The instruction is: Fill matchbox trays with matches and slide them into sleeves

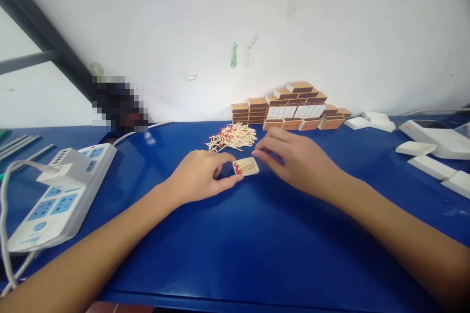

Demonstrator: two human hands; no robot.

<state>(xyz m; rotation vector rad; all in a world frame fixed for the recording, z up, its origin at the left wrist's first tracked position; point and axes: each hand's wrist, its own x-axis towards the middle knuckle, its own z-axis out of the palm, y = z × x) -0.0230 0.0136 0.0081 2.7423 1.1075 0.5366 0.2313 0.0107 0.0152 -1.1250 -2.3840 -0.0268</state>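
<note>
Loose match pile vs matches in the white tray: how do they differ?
The match pile lies on the blue table; the tray matches sit in the white tray. The match pile is crisscrossed; the tray matches are roughly aligned. The match pile is larger than the tray matches' bunch. Both: pale sticks, red heads.

White adapter [72, 171] on power strip [63, 208]

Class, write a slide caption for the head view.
Left hand holding a white tray of red-tipped matches, right hand beside it, a match pile and stacked matchboxes behind.
</note>
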